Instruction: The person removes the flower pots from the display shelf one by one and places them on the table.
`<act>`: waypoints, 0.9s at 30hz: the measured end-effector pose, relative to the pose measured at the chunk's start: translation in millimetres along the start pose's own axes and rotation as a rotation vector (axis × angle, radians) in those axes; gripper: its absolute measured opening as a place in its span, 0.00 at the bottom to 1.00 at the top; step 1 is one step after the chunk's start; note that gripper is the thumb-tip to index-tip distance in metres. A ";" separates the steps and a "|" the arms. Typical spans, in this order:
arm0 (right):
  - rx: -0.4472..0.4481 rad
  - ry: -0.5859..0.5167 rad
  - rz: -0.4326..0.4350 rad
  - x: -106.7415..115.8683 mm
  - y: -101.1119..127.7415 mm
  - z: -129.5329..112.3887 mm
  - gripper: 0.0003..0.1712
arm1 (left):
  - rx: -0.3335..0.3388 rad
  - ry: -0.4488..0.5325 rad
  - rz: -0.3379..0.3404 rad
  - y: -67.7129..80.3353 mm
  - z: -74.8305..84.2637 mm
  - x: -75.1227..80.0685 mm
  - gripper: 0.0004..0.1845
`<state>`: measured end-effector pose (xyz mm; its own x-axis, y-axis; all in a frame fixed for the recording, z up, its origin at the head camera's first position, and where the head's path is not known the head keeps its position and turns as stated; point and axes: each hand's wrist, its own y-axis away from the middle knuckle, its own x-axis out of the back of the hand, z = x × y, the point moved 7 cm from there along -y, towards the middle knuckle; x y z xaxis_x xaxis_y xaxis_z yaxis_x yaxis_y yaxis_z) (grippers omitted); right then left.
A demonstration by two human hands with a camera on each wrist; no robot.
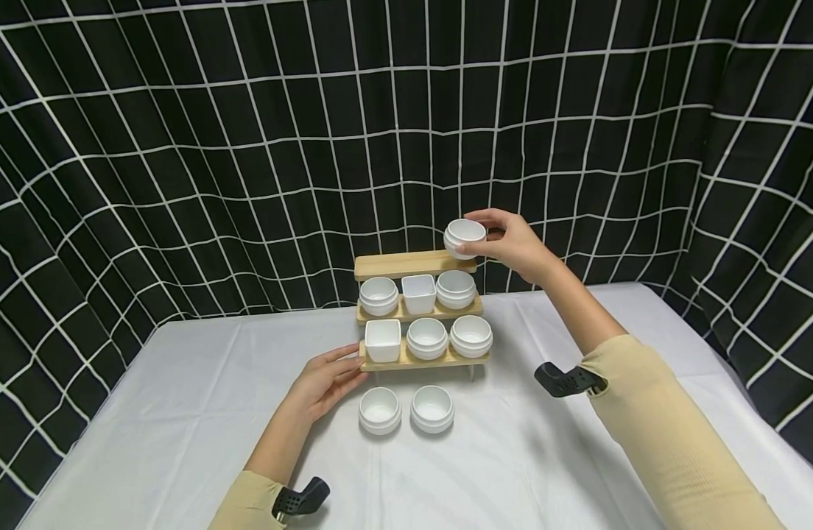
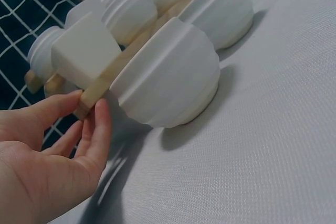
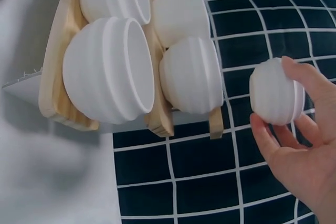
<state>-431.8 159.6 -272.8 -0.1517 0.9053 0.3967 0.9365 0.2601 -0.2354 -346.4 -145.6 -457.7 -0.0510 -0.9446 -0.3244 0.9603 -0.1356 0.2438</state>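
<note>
My right hand (image 1: 512, 243) grips a round white bowl (image 1: 464, 234) by its sides, above the right end of the top tier of a wooden stand (image 1: 406, 265). In the right wrist view that bowl (image 3: 275, 92) hangs beyond the stand, thumb on one side and fingers on the other. My left hand (image 1: 327, 383) pinches the left end of the bottom tier; the left wrist view shows thumb and fingertips on the wooden edge (image 2: 94, 94). The middle tier carries a square bowl (image 1: 418, 294) between two round ones. On the bottom tier, a square bowl (image 1: 383, 341) stands left of two round ones.
Two round white bowls (image 1: 380, 411) stand on the white tablecloth (image 1: 512, 456) in front of the stand. A black cloth with a white grid (image 1: 280, 147) hangs behind the table and along both sides. Black wrist devices (image 1: 568, 380) stick out from both sleeves.
</note>
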 end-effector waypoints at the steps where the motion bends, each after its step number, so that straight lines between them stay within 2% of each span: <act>1: 0.002 -0.003 -0.001 0.0 1.1 0.2 0.36 | 0.001 0.001 0.001 -0.2 -0.2 0.1 0.27; 18: 0.027 0.007 -0.007 -4.6 26.2 6.0 0.36 | 0.003 0.004 0.021 0.7 0.1 0.4 0.27; 27: 0.029 0.006 -0.024 -6.0 47.2 2.5 0.37 | 0.007 0.009 0.006 2.0 0.2 -1.2 0.28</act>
<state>-387.5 167.3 -288.6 -0.1724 0.8968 0.4075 0.9229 0.2917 -0.2514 -344.4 -144.8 -456.6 -0.0432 -0.9427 -0.3308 0.9587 -0.1323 0.2519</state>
